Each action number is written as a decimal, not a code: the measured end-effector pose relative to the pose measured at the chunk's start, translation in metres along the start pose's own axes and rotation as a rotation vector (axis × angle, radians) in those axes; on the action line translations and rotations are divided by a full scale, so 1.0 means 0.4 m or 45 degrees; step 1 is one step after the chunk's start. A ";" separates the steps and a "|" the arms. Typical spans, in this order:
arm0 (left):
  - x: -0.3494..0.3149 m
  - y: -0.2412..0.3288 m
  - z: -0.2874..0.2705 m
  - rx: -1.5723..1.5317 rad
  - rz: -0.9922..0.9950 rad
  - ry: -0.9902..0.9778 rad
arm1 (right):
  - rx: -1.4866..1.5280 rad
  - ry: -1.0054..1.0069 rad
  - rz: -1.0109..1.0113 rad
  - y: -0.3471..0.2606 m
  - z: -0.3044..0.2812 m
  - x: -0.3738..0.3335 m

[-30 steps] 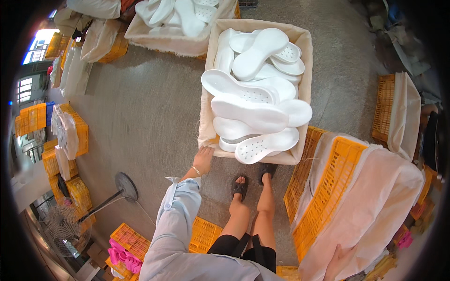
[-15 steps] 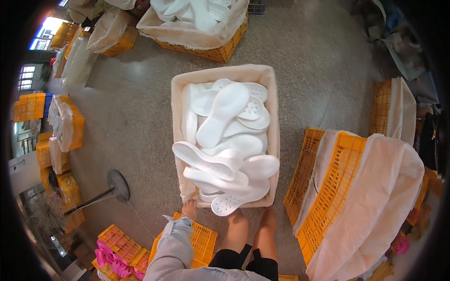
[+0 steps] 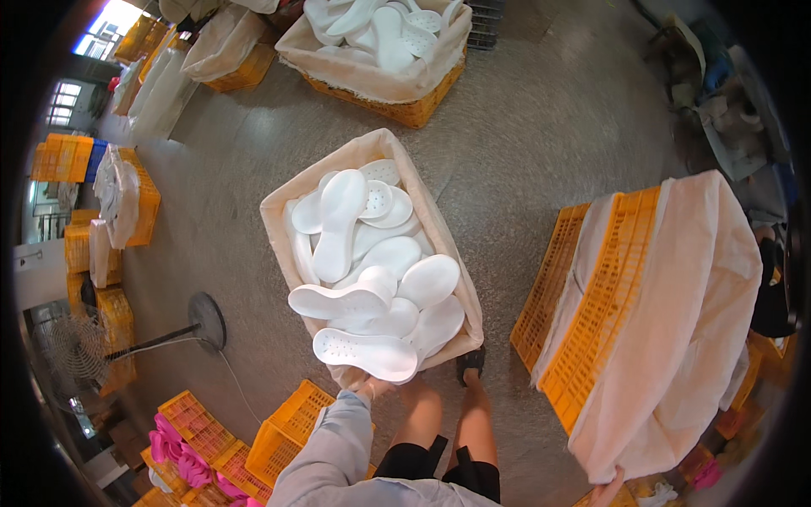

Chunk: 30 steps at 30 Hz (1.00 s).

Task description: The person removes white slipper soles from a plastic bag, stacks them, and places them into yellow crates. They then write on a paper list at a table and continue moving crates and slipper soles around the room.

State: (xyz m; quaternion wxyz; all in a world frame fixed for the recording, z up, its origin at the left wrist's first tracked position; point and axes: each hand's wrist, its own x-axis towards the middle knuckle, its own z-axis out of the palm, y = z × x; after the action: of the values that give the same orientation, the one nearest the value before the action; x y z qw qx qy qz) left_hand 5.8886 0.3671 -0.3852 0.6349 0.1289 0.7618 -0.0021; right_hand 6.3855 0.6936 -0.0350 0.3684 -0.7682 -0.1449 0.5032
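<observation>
A crate lined with cream cloth (image 3: 446,241) stands on the floor before me, heaped with white insoles (image 3: 342,224), some of them perforated. My left hand (image 3: 373,388) is closed on its near edge, fingers partly hidden under an overhanging insole (image 3: 365,352). At my right, yellow plastic crates (image 3: 601,313) stand tipped on their sides, the nearest draped with a pale cloth liner (image 3: 676,338). At the bottom of that liner my right hand (image 3: 606,491) shows only in part, its fingers closed over the cloth edge.
Another lined crate of insoles (image 3: 384,80) stands ahead. A black floor fan (image 3: 207,321) with a trailing cable is at left. Yellow crates (image 3: 291,427) sit near my left arm, beside pink pieces (image 3: 182,452). More yellow crates (image 3: 139,198) line the left side.
The insole-filled crate has turned, its far end swinging left. My right hand has come into view at the tipped crate's liner. The left hand stays at the near edge.
</observation>
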 end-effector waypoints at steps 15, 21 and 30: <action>-0.160 0.186 -0.238 -0.712 0.203 0.258 | -0.141 -0.928 -0.363 -0.321 0.985 0.064; -0.312 0.118 -0.153 -1.026 0.260 0.252 | -1.104 -1.811 -0.487 -0.244 1.010 -0.255; -0.554 0.155 -0.052 -0.822 -0.502 0.221 | -2.802 -1.619 -1.107 -0.220 0.805 -0.089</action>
State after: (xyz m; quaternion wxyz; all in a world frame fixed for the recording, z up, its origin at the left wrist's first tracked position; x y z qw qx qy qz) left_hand 5.9163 0.3876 -0.1566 0.5632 -0.2267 0.7844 0.1268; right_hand 6.0991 0.8681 -0.0202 -0.4380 -0.1898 -0.8464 0.2361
